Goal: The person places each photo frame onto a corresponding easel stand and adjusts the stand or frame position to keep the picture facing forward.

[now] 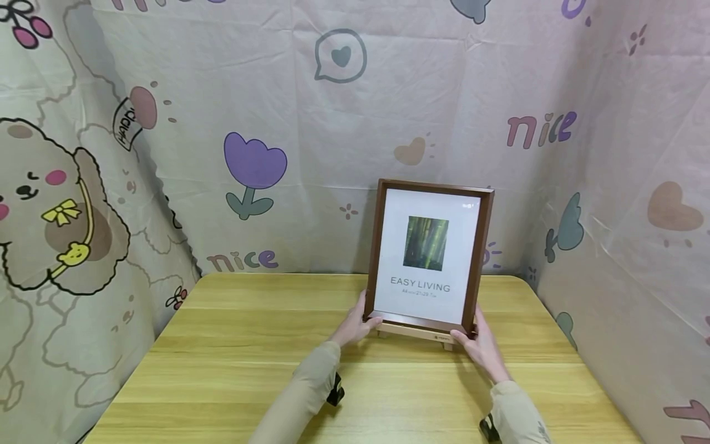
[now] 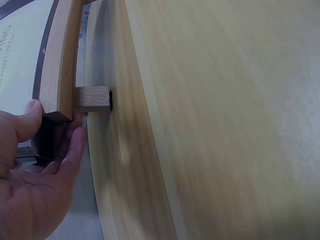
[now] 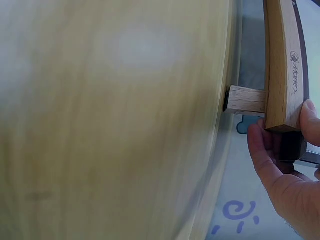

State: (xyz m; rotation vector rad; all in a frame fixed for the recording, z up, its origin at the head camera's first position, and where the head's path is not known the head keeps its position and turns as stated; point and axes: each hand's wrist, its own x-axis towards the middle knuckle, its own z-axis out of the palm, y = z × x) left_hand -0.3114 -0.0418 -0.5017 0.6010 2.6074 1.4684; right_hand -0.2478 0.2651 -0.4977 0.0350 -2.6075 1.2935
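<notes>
A brown picture frame (image 1: 378, 246) leans slightly back on a small wooden tabletop easel (image 1: 413, 332). Its white insert reads "EASY LIVING" below a green forest picture. My left hand (image 1: 355, 325) grips the lower left corner, thumb on the front and fingers behind. At the lower right corner, my right hand (image 1: 481, 348) holds the frame the same way. Both wrist views show the easel's ledge (image 2: 59, 65) under the frame, with a short leg (image 3: 245, 100) standing on the table. The frame hides most of the easel's back.
The wood-grain table (image 1: 261, 351) spreads out around the easel. Behind it hangs a pale printed cloth (image 1: 333, 135), with more cloth at the left and right sides. The table's back edge runs just behind the frame.
</notes>
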